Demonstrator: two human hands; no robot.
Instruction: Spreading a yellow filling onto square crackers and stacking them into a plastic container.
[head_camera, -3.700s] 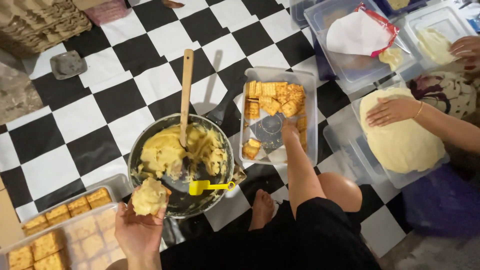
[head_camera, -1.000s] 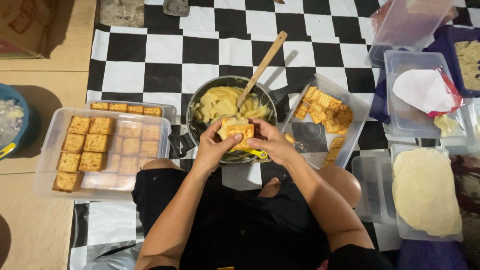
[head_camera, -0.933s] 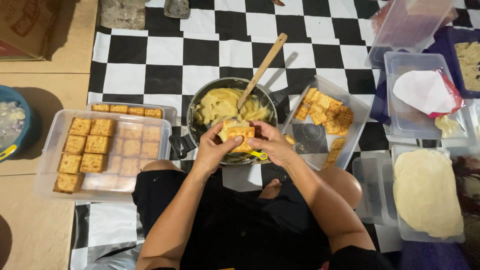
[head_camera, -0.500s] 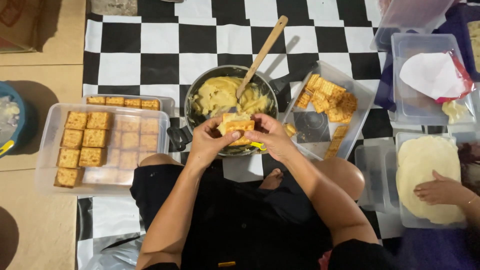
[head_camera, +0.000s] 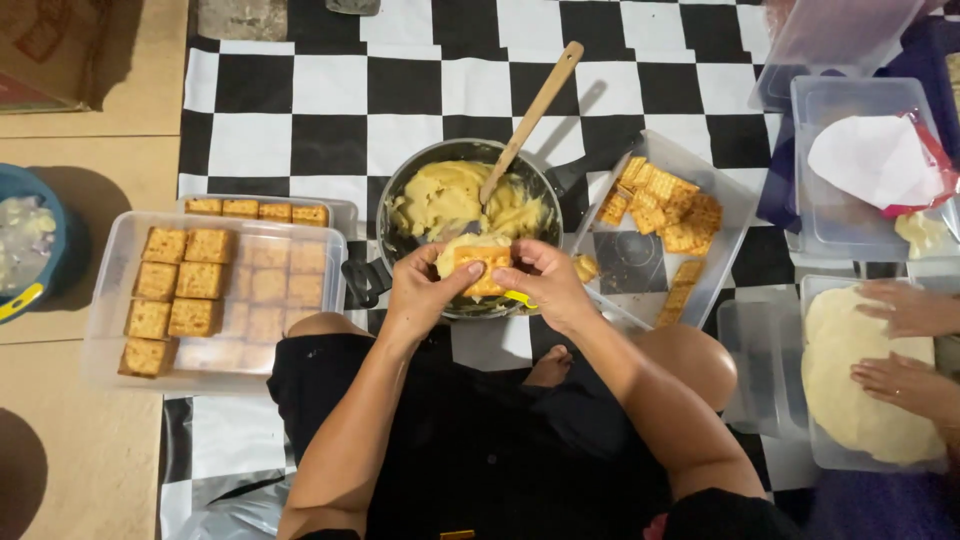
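Overhead view, person seated on a checkered mat (head_camera: 330, 90). Left hand (head_camera: 420, 290) & right hand (head_camera: 545, 285) both pinch a filled cracker sandwich (head_camera: 478, 270) from either side, pressed together over the near rim of a metal pan (head_camera: 395, 200) of yellow filling, wooden spoon (head_camera: 530, 110) resting in it. Left: clear container (head_camera: 300, 290) w/ approx. a third filled w/ finished sandwiches. Right: tray (head_camera: 640, 260) w/ plain crackers left, so work looks partway done. Another person's hands (head_camera: 905, 340) rest on flat dough at right.
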